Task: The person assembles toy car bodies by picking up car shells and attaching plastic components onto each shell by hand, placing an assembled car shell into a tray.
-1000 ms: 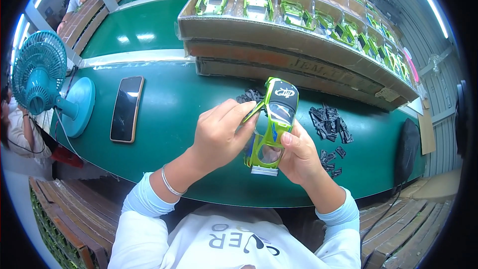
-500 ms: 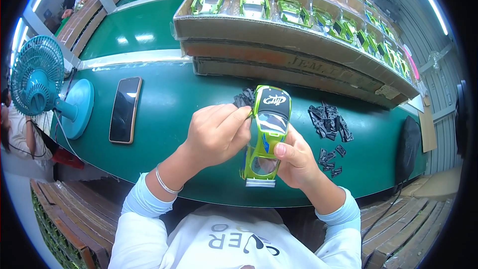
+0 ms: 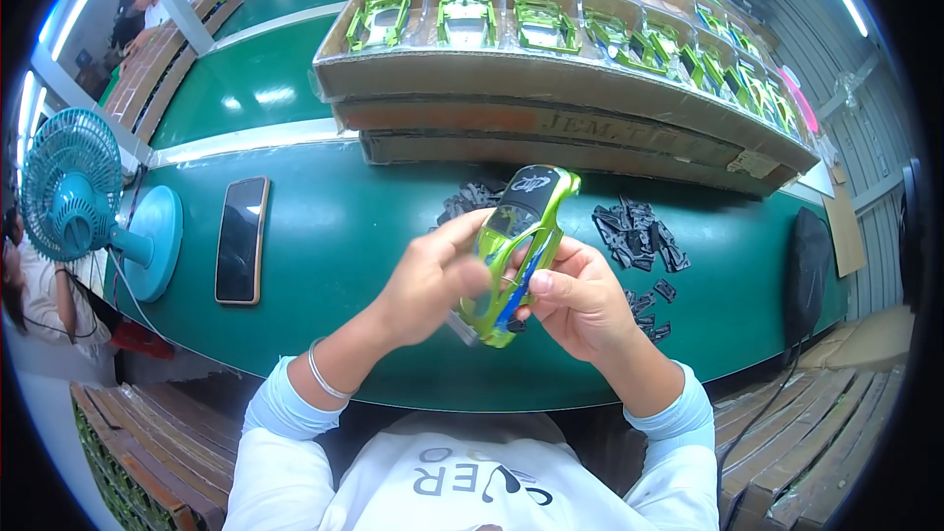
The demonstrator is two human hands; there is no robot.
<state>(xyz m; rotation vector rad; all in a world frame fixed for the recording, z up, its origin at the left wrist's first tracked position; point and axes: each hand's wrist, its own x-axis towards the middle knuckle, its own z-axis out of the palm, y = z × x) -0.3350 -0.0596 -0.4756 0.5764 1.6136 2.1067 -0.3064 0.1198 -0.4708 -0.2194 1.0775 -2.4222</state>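
Observation:
A green toy car body (image 3: pixel 517 246) with a black hood and blue side marks is tilted onto its side above the table. My right hand (image 3: pixel 582 303) grips it by the near side, thumb on the outside and fingers partly hidden beneath. My left hand (image 3: pixel 423 280) is closed against its left side, the index finger along the edge and the thumb smeared by motion. Just beyond my left hand lies a pile of small black plastic parts (image 3: pixel 472 199). To the right of the car body are a larger black parts pile (image 3: pixel 637 233) and a few loose black pieces (image 3: pixel 665 290).
A stacked cardboard tray (image 3: pixel 551 88) with green car bodies in clear compartments spans the far side. On the left stand a teal fan (image 3: pixel 74 187) and a phone (image 3: pixel 241 241) on the green table (image 3: pixel 324 236). A dark pouch (image 3: pixel 806 275) lies at right. Other people sit farther off.
The car body has been turned from top-up onto its side, showing its blue-marked flank. My left hand has shifted from its upper left edge down along its side. The whole view has shifted slightly.

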